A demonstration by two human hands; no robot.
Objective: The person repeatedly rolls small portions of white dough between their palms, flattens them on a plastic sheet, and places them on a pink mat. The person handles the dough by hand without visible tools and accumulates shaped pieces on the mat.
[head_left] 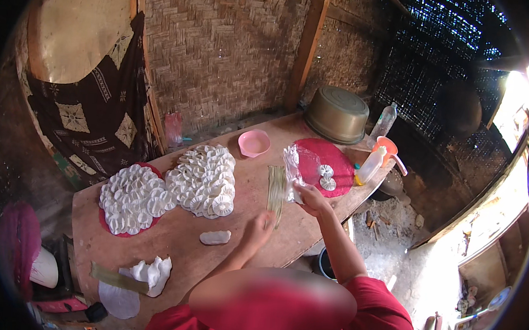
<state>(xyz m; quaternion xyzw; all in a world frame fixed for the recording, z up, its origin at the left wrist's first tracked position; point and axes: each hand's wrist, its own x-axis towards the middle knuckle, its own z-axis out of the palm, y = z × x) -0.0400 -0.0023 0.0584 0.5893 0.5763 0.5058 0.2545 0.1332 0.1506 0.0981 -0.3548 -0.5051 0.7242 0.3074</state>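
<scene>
My left hand (259,228) is closed at the lower end of a pale green, ribbed leaf-like strip (276,186), which stands above the table. Beside it, my right hand (312,200) grips a crinkled clear plastic sheet (303,162) with white material against it. Behind the plastic lies a round red mat (318,145) with a few white pleated discs (328,184). A small white dough roll (215,238) rests on the table near my left forearm. Two heaps of white ruffled discs, a left heap (134,200) and a right heap (202,180), stand further left.
At the table's near left are a white dough lump (152,275), another green strip (118,278) and a pale sheet (117,303). A pink bowl (254,143) stands at the back. Far right hold a metal pot (336,114), clear bottle (384,123), squeeze bottle (371,165) and orange dipper (387,148).
</scene>
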